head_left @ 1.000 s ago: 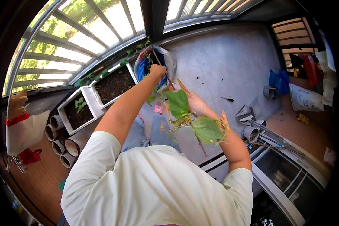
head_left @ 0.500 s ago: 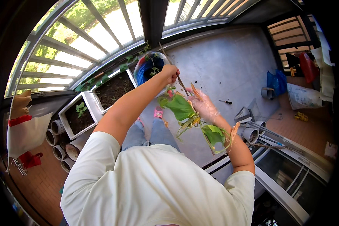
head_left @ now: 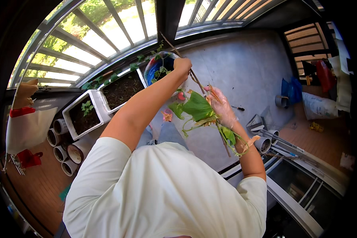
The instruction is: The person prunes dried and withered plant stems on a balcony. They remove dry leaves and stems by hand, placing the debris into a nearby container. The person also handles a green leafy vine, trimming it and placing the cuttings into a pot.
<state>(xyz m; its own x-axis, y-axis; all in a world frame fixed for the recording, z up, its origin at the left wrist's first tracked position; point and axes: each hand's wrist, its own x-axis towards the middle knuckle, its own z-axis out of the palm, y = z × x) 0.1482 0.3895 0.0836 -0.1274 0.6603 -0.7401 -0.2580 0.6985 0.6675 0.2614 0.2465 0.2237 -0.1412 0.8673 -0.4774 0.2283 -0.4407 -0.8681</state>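
Note:
My bare left hand [head_left: 183, 65] is closed around a long thin brown stick [head_left: 195, 78], which slants from the window side down toward my right forearm. My right hand [head_left: 221, 106], in a clear plastic glove, closes around a leafy vine [head_left: 198, 107] alongside the stick. Broad green leaves, thin curling stems and dried tan leaves hang from the vine over my right wrist and forearm. My right fingertips are partly hidden by the foliage. Just beyond my left forearm stands a blue-lined bucket [head_left: 150, 71] with green shoots at its mouth.
Two white planters of soil [head_left: 103, 95] stand at left by the barred window [head_left: 83, 51]. Several stacked pots [head_left: 69, 167] sit beside them. A small dark tool [head_left: 238, 108] lies on the grey floor [head_left: 250, 67]. At right are a dustpan [head_left: 257, 121] and a white sack [head_left: 319, 106].
Both hands have shifted slightly, the left one upward and the right one to the right. The stick's far end reaches further up and left, and the hanging leaves have swung.

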